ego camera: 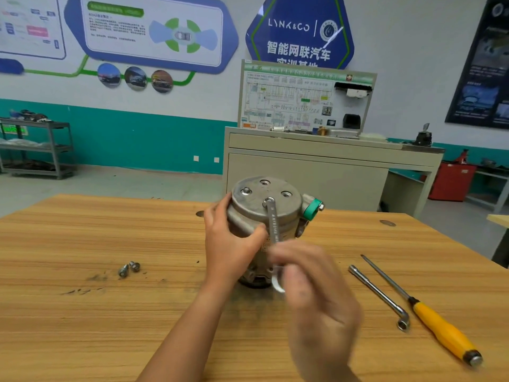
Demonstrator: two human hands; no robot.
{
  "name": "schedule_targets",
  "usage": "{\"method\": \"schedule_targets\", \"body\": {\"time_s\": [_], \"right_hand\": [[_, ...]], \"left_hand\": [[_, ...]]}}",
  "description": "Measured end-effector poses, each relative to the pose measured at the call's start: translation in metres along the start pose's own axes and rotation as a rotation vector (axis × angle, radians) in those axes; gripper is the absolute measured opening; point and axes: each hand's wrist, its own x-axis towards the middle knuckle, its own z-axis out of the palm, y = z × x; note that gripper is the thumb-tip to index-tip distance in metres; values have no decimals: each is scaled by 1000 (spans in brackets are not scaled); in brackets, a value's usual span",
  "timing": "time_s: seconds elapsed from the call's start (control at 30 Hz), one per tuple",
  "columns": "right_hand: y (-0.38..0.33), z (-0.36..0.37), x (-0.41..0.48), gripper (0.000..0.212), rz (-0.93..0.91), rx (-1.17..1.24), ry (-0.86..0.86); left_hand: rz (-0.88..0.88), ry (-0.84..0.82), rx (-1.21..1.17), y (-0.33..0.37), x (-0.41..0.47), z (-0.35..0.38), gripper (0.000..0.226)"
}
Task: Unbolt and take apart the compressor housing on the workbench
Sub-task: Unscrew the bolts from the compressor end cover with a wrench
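Compressor housing (264, 208) is standing mid-workbench (82, 312). Left hand (231, 244) is clasping its side; right hand (311, 293), blurred, is gripping the wrench (273, 224) ringed on a cover bolt (269, 200). Keeping the ring square and bracing firmly should prevent slipping.

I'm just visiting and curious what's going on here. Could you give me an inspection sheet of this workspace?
Surface: wooden workbench, dark smudges near the middle.
Job's things: compressor stands on end; wrench, its ring on one cover bolt; another bolt in place; two holes empty.
Clutter: two loose bolts at left; L-shaped socket wrench and yellow-handled screwdriver at right.
Hands: left hand grips the compressor's side; right hand, blurred, holds the wrench's lower end.
Cables: nothing seen.
Surroundings: training panel on a cabinet, shelf cart, wall posters.
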Motion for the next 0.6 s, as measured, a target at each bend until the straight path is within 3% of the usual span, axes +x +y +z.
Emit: {"method": "schedule_targets", "body": {"time_s": [0.1,0.2,0.4,0.53,0.6], "right_hand": [[6,-37,1,20,-65,-127,179],[18,-62,7,19,-83,-318,246],[38,-94,7,18,-184,-655,167],[68,-101,41,23,90,-831,253],[88,-97,70,29,331,-878,144]], "left_hand": [[-2,-30,-26,-3,-1,-1,81],[6,-31,-34,-2,-2,-1,83],[5,-41,-15,0,-3,1,75],[10,-48,-25,3,-4,4,81],[10,-47,-22,5,-5,6,84]]}}
